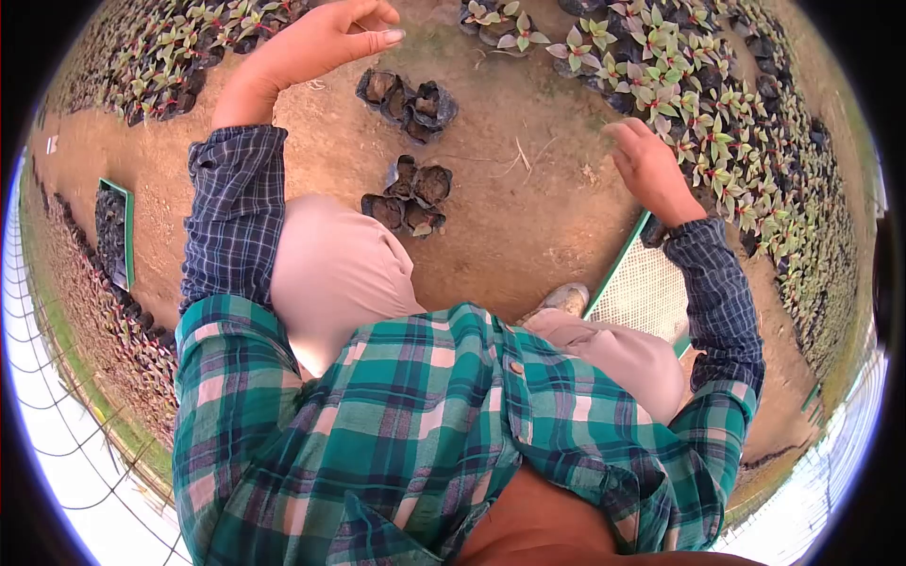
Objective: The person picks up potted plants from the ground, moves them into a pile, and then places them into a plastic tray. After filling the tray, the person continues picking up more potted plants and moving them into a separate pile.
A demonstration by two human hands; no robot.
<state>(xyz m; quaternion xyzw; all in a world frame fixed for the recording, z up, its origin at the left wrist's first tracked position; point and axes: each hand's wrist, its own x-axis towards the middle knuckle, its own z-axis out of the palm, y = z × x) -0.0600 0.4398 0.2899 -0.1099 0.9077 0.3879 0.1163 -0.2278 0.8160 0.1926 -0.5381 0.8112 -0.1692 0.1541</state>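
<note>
My left hand point(316, 45) reaches out at the upper left, thumb and fingers apart, with nothing visible in it. Below and right of it, a cluster of black seedling bags point(431, 110) filled with soil stands on the ground. A second cluster of soil-filled bags point(432, 186) sits nearer my knees. My right hand point(651, 170) is held at the right, beside the edge of the leafy seedlings point(661, 66). Its fingers are loosely bent and apart, slightly blurred, and I see nothing in them.
A green-framed mesh tray point(646, 288) lies by my right leg, near my shoe point(568, 298). Another green-framed crate point(115, 231) holding dark material is at the far left. More potted seedlings point(179, 47) fill the upper left. Dry straw point(522, 156) lies on the bare soil.
</note>
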